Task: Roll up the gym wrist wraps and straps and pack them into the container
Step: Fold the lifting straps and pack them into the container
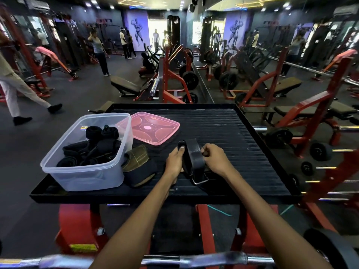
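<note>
In the head view, no brand name or legible writing is being shown on any of the gear; a yellow label (83, 247) on the red frame under the counter is too blurred to be read.

A black webbing strap (192, 155) is being held just above the black ribbed counter (242, 144), to the right of the clear container (85, 171). The strap's far end is being pinched by the left hand (174, 162), whose thumb is being pressed on the folded loop. The strap's right edge is being gripped by the curled fingers of the right hand (214, 159). The strap is lying between the two hands, and its metal buckle (200, 179) is resting on the counter nearer the person.

Rolled black wraps (93, 146) are being kept inside the container. An olive and black wrap (138, 166) is lying against the container's right wall, touching it. A pink lid (153, 130) is lying flat on the counter behind the container's right corner, beyond the strap.

A chrome bar (174, 261) is crossing the bottom edge below the counter.
</note>
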The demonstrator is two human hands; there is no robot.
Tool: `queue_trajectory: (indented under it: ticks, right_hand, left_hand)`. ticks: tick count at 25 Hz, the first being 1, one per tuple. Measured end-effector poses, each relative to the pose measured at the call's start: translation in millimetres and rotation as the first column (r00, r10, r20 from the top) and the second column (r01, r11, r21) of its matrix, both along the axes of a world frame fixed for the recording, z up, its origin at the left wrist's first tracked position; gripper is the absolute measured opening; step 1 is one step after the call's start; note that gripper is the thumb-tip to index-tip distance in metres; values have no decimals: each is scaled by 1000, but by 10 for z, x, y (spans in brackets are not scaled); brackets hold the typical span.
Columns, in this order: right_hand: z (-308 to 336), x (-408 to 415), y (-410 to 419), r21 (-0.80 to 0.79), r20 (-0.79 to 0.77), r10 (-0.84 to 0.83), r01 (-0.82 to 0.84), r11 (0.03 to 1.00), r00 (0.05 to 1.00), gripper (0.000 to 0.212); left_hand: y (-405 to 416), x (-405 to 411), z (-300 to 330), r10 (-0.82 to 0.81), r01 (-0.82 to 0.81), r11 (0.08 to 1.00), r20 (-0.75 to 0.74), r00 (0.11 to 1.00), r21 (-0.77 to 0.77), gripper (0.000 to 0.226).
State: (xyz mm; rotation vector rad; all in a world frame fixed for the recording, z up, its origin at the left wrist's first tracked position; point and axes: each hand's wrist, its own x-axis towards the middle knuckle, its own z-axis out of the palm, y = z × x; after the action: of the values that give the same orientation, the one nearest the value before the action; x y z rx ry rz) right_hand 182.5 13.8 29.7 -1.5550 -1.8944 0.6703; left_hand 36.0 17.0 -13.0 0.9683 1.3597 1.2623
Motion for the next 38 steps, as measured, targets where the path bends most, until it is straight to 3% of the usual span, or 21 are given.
queue_trajectory:
  ticks: [3, 5, 7, 9, 11, 13, 16, 18, 20, 23, 26, 31, 35, 38]
  right_hand:
    - [136, -113, 45, -6, 397, 24, -24, 1000, 918, 16]
    - [181, -178, 36, 56, 516, 11, -46, 997, 857, 20]
    - [175, -177, 58, 76, 433, 11, -49, 996, 901, 13]
    - [140, -148, 57, -3, 87, 43, -43, 999, 995, 25]
    - [141, -193, -39, -105, -360, 33, -75, 992, 932, 28]
    - [154, -291, -136, -172, -594, 17, -148, 974, 804, 11]
    - [178, -320, -139, -223, -578, 62, -231, 947, 814, 15]
    - [167, -250, -116, -257, -588, 65, -262, 930, 806, 16]
    - [106, -171, -109, -255, -610, 62, -270, 928, 790, 18]
    - [-37, -75, -107, -184, -584, 77, -224, 957, 808, 20]
    - [-108, 65, -157, -24, -392, 77, -94, 995, 917, 25]
    - [-203, 148, -377, 162, -156, 20, 6, 987, 988, 1]
    - [-174, 57, -422, 15, -282, 12, -9, 1000, 959, 34]
    - [-156, 19, -444, -30, -236, -7, 0, 1000, 972, 53]
  left_hand:
    - [-81, 49, 141, -59, 62, 997, 83, 995, -41, 27]
    - [-85, 49, 138, -73, 79, 995, 107, 992, -62, 29]
    - [-109, 49, 155, -81, 91, 994, 173, 982, -53, 27]
    - [-107, 55, 134, -112, 123, 992, 224, 968, -33, 26]
    - [-122, 81, 147, -123, 136, 990, 217, 968, -48, 26]
    - [-152, 99, 199, -96, 114, 990, 194, 976, -86, 28]
    - [-135, 66, 217, 12, 21, 992, 264, 964, -121, 36]
    - [-149, 79, 239, 27, -4, 995, 237, 971, -101, 50]
    - [-172, 93, 224, -44, 46, 997, 27, 999, -56, 65]
    - [-239, 46, 215, -55, 97, 992, -401, 914, 84, 43]
    - [-226, -45, 136, 63, 32, 989, -599, 798, 146, 28]
    - [-256, -51, 112, 252, -191, 966, -454, 855, 176, 27]
    - [-283, -37, 145, 266, -203, 961, -434, 861, 188, 31]
    - [-286, -45, 134, 259, -199, 965, -497, 828, 172, 28]
